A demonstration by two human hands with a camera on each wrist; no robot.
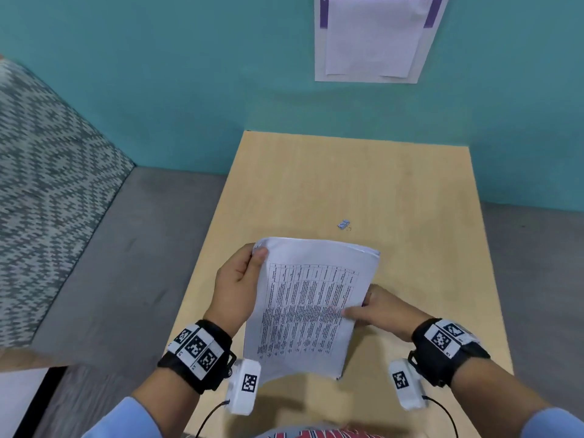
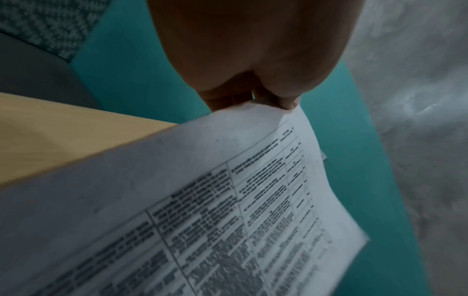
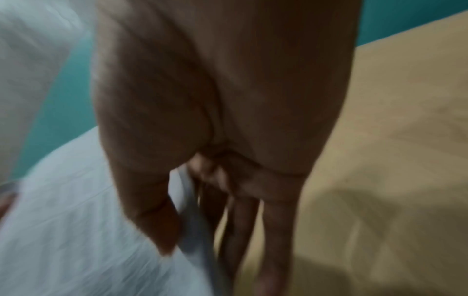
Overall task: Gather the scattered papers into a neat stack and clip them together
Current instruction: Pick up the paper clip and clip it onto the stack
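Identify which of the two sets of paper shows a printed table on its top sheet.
The stack of papers held in both hands over the table shows the printed table. The sheets pinned on the wall look blank.

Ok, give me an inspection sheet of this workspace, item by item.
Surface: light wooden table, set against the teal wall.
Job's things: paper stack held above the table; small clip lying beyond it.
Clutter: nothing seen.
Grips: left hand pinches the stack's far left corner; right hand pinches its right edge.
Cables: black leads from the wrist cameras.
Surroundings: sheets pinned on the wall; grey floor; patterned rug.
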